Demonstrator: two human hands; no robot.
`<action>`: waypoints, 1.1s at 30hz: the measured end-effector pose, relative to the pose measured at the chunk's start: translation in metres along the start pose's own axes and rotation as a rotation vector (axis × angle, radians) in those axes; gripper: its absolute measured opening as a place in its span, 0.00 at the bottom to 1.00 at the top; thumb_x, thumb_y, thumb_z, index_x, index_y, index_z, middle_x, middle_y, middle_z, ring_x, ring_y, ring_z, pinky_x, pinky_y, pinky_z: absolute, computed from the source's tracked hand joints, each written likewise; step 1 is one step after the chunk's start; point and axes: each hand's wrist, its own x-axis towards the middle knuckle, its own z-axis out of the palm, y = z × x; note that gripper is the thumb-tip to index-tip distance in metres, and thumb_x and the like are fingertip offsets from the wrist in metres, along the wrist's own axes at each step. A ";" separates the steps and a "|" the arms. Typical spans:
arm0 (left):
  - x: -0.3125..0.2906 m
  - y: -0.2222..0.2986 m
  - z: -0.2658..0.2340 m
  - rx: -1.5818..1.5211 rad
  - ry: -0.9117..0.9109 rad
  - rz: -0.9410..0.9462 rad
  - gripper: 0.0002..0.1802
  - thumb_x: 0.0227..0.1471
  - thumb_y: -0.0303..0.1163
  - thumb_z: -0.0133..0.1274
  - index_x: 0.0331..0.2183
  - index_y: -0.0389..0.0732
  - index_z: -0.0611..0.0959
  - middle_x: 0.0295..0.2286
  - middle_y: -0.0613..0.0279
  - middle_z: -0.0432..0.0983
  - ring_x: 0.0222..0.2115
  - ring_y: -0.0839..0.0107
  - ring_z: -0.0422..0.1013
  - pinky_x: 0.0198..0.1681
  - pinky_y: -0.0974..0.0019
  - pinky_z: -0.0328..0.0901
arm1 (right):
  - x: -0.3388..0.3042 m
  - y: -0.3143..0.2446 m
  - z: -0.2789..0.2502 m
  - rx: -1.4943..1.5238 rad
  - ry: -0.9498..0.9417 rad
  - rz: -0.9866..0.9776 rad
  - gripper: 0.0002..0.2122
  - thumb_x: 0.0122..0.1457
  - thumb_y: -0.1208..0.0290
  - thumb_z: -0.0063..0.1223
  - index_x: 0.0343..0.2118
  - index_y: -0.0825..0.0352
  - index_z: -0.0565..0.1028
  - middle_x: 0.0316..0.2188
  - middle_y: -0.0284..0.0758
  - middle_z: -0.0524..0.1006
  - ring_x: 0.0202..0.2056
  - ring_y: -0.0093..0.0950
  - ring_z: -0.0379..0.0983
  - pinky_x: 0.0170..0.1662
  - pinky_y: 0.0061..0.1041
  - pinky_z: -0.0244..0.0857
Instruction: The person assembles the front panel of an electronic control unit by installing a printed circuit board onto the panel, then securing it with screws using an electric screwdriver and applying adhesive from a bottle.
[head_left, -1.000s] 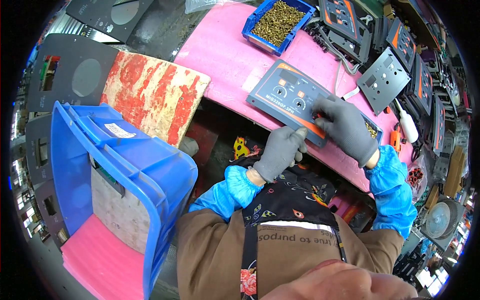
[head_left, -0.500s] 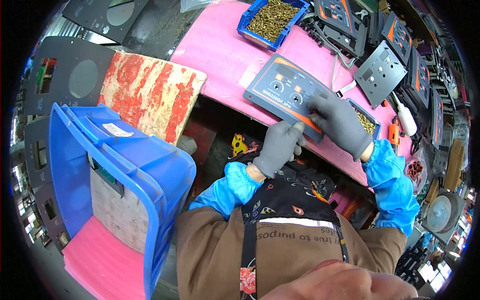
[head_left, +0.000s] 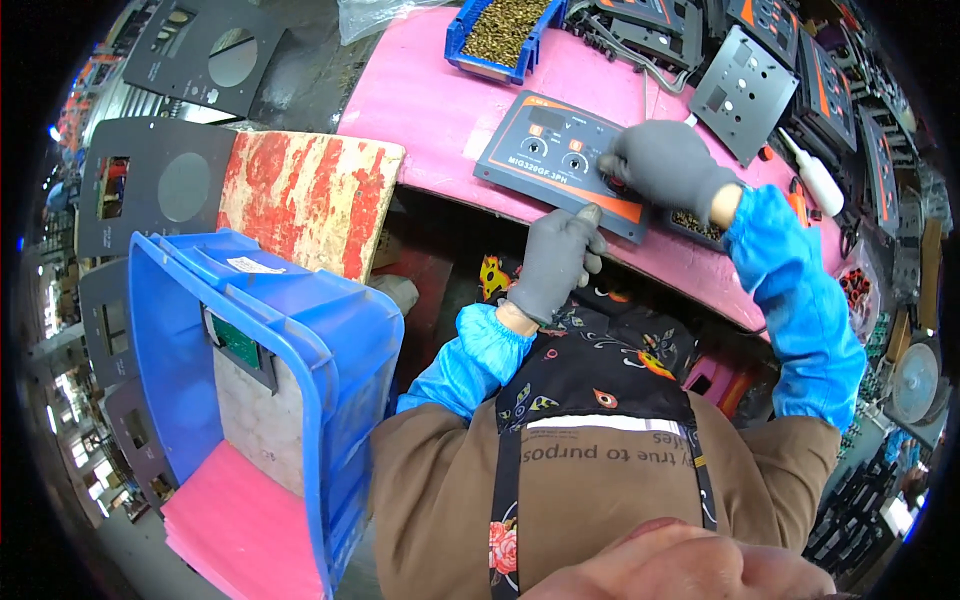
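A grey control panel with orange bands and two dial marks (head_left: 550, 135) lies on the pink table covering (head_left: 420, 100), near its front edge. My right hand (head_left: 665, 165), in a grey glove, is over the panel's right part. Its fingertips pinch a small dark knob (head_left: 616, 184) with a touch of red, mostly hidden, against the panel face. My left hand (head_left: 560, 262), gloved likewise, is at the panel's front edge, thumb up on the edge and fingers curled below. Blue sleeves cover both forearms.
A blue bin of brass screws (head_left: 505, 35) stands behind the panel; another small tray of brass pieces (head_left: 692, 225) sits under my right wrist. More panels (head_left: 745, 95), a white bottle (head_left: 820, 180) and a bag of red-and-black parts (head_left: 857, 290) are rightward. A blue crate (head_left: 345, 330) stands left.
My right hand has turned and now pinches at the panel's right part. The left hand remains at the front edge. The whole view has shifted slightly.
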 end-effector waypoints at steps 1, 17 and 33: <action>0.000 0.001 0.001 -0.002 0.001 -0.001 0.22 0.57 0.44 0.47 0.23 0.35 0.75 0.16 0.61 0.69 0.11 0.78 0.62 0.12 0.74 0.56 | 0.002 0.004 0.000 0.102 -0.005 0.043 0.16 0.56 0.56 0.48 0.23 0.64 0.79 0.13 0.37 0.74 0.18 0.36 0.74 0.26 0.32 0.68; -0.028 -0.001 -0.017 -0.224 -0.130 -0.063 0.19 0.57 0.39 0.45 0.44 0.34 0.72 0.30 0.57 0.72 0.23 0.76 0.67 0.22 0.76 0.62 | -0.015 -0.008 0.000 0.028 0.033 -0.085 0.10 0.52 0.65 0.53 0.28 0.69 0.75 0.24 0.45 0.76 0.28 0.43 0.75 0.31 0.38 0.67; -0.021 -0.004 -0.023 -0.145 -0.308 0.149 0.23 0.57 0.40 0.49 0.51 0.39 0.72 0.16 0.69 0.66 0.12 0.83 0.59 0.14 0.79 0.54 | -0.060 -0.043 0.005 0.248 0.272 -0.649 0.18 0.46 0.72 0.55 0.43 0.61 0.71 0.39 0.34 0.74 0.41 0.36 0.71 0.42 0.35 0.65</action>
